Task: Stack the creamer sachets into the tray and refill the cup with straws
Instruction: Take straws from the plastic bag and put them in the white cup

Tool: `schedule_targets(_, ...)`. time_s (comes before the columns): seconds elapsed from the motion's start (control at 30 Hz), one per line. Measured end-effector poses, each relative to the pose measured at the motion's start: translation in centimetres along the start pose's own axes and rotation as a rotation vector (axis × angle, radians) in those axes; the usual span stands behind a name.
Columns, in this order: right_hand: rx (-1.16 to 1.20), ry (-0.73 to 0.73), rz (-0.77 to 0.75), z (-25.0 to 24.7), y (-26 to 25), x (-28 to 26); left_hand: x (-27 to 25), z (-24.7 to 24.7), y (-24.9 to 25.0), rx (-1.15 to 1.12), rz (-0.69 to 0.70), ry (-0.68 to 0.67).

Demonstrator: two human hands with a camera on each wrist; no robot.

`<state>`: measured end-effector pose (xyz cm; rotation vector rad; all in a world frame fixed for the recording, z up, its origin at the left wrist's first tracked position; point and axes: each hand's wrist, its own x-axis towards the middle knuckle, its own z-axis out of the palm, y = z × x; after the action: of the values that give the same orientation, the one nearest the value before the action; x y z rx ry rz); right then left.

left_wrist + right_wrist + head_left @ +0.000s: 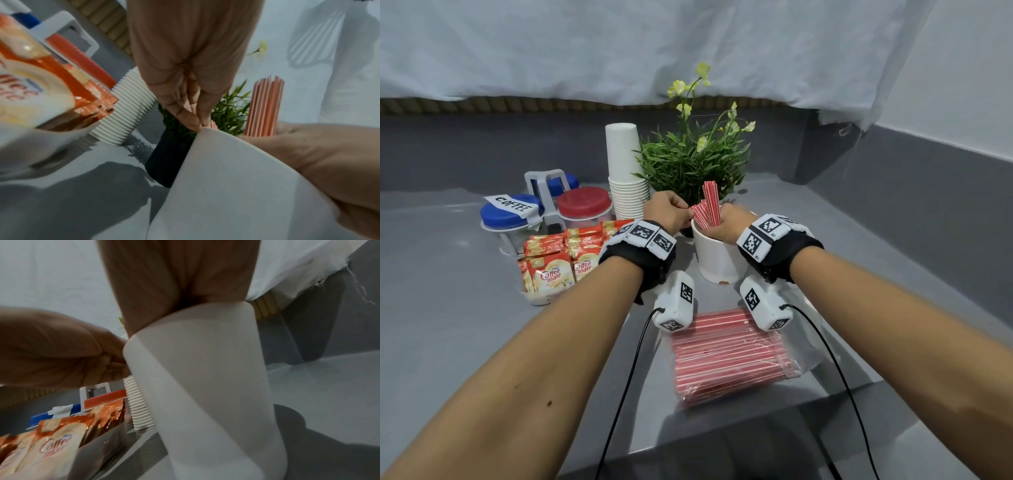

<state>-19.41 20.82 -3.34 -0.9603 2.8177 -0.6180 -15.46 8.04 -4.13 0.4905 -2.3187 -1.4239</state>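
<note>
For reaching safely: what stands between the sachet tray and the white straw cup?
In the head view, only the left hand and its wrist over grey counter.

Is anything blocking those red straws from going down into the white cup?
Nothing visible does. The straws already stand inside the cup's open mouth, held by the left hand and right hand at the rim.
</note>
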Motion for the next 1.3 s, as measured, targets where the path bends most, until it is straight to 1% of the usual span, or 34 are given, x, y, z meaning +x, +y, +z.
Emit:
schedule_targets(0.1, 0.011, 0.017, 0.029, -0.2, 0.1, 0.2, -0.1, 0.0, -0.3, -0.088, 0.011, -0.01)
schedule_targets(0.2, 0.179, 0.042, 0.042, -0.6, 0.2, -0.2, 0.0, 0.0, -0.1, -0.165, 0.023, 0.043)
schedule_targets(0.27, 0.353, 0.127, 0.048, -0.6, 0.4, -0.5, 0.0, 0.0, 0.2, -0.204, 0.043, 0.062)
schedule_targets(0.33, 0.477, 0.264, 0.092, -0.3, 0.6, -0.4, -0.2, 0.1, 0.1, -0.15, 0.101, 0.06)
schedule_targets(0.37, 0.472, 0.324, 0.124, -0.1, 0.7, -0.2, -0.4, 0.2, 0.1, -0.083, 0.127, 0.046)
schedule_targets(0.4, 0.41, 0.359, 0.157, 0.1, 0.7, 0.1, -0.4, 0.3, -0.1, -0.018, 0.15, 0.031)
schedule_targets(0.43, 0.324, 0.36, 0.185, 0.3, 0.7, 0.4, -0.6, 0.4, -0.1, 0.038, 0.161, 0.01)
schedule_targets(0.5, 0.176, 0.296, 0.2, 0.3, 0.4, 0.6, -0.6, 0.5, -0.4, 0.131, 0.177, -0.041)
schedule_targets(0.57, 0.09, 0.188, 0.145, 0.1, 0.1, 0.4, -0.6, 0.8, -0.8, 0.226, 0.177, -0.071)
schedule_targets(0.63, 0.042, 0.096, 0.082, -0.1, -0.1, 0.1, -0.7, 0.9, -1.2, 0.279, 0.164, -0.083)
schedule_targets(0.77, 0.021, 0.04, 0.05, -0.4, 0.0, -0.1, -1.2, 0.9, -0.9, 0.349, 0.155, -0.125)
schedule_targets(0.83, 0.053, 0.064, 0.053, -0.5, 0.0, -0.3, -1.6, 0.6, -0.2, 0.374, 0.145, -0.141)
schedule_targets(0.9, 0.118, 0.143, 0.072, -0.6, -0.2, -0.7, -1.9, 0.2, 0.4, 0.374, 0.148, -0.13)
schedule_targets(1.0, 0.239, 0.266, 0.108, -1.2, 0.0, -1.7, -2.9, -0.2, 1.4, 0.345, 0.178, -0.048)
schedule_targets(1.07, 0.341, 0.325, 0.125, -1.6, 0.5, -2.3, -3.9, -0.4, 2.1, 0.273, 0.193, 0.018)
schedule_targets(1.13, 0.439, 0.363, 0.14, -2.1, 0.9, -3.3, -5.0, -0.6, 2.6, 0.218, 0.205, 0.055)
schedule_targets(1.2, 0.507, 0.389, 0.161, -2.6, 1.3, -4.8, -6.2, -0.5, 3.0, 0.208, 0.203, 0.054)
schedule_targets(1.3, 0.576, 0.423, 0.198, -2.7, 1.7, -7.4, -8.6, 0.0, 3.3, 0.209, 0.185, 0.011)
